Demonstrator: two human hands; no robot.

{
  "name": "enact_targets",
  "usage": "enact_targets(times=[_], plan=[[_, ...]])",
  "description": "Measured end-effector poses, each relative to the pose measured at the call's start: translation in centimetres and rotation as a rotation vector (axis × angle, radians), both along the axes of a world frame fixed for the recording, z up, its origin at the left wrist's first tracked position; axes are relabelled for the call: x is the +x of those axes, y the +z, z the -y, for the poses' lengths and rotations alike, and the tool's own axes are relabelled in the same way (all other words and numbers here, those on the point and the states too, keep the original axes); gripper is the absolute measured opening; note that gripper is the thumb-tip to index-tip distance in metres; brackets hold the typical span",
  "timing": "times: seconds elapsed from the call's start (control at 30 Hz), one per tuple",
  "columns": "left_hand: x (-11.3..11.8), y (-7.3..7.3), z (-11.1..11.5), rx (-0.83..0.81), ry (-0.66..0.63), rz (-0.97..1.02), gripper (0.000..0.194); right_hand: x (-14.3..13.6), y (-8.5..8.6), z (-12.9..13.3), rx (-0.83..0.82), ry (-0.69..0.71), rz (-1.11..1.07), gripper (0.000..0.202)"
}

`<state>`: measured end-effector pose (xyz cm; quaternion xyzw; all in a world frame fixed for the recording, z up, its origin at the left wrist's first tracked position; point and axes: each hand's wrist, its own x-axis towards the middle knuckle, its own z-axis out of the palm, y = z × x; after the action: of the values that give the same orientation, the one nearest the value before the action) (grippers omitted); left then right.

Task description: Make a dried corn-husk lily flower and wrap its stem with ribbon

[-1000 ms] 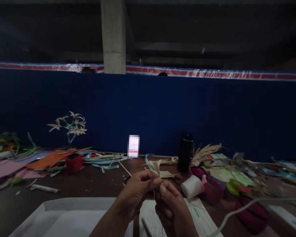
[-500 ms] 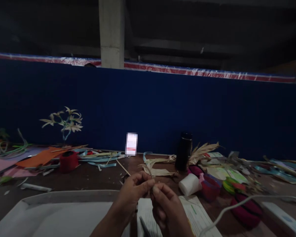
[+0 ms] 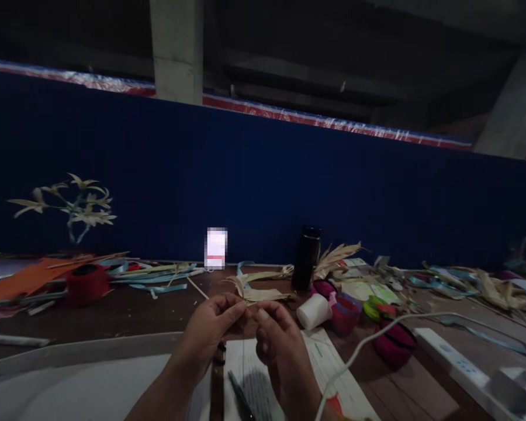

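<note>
Above an open booklet (image 3: 245, 356), my left hand (image 3: 210, 330) and my right hand (image 3: 283, 351) meet at their fingertips, both closed in a pinch. A thin pale strip (image 3: 251, 305) shows between them; its ends are hidden by the fingers. A fine dark line, perhaps a thread, hangs below the left fingers over the page. Just beyond the hands lie pale dried husk pieces (image 3: 267, 294). A dark pointed tool (image 3: 240, 396), its kind unclear, rests on the booklet under my hands.
A white tray (image 3: 158, 342) is at left front. Right of my hands are a white roll (image 3: 314, 311), a black bottle (image 3: 305, 257), a magenta roll (image 3: 394, 344), a white cable (image 3: 368, 345) and a power strip (image 3: 456, 362). Husk flowers (image 3: 81, 202) stand left, behind a red roll (image 3: 86, 285).
The view has swung to the right, so things sit further left. My hands have drawn slightly apart, with the thin strip now visible between the fingertips.
</note>
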<state>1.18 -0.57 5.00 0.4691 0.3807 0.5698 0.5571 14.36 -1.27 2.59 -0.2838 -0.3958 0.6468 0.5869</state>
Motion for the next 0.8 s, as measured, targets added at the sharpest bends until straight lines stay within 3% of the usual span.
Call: enact_targets(times=[0.4, 0.63, 0.8], plan=[[0.6, -0.3, 0.0, -0.017, -0.004, -0.136, 0.023, 0.1, 0.5, -0.7, 0.037, 0.007, 0.008, 0.017], [0.9, 1.0, 0.8, 0.038, 0.019, -0.269, 0.021, 0.4, 0.5, -0.7, 0.032, 0.023, -0.029, 0.015], [1.2, 1.4, 1.0, 0.038, 0.028, -0.249, 0.02, 0.4, 0.5, -0.8, 0.051, 0.031, -0.033, 0.014]])
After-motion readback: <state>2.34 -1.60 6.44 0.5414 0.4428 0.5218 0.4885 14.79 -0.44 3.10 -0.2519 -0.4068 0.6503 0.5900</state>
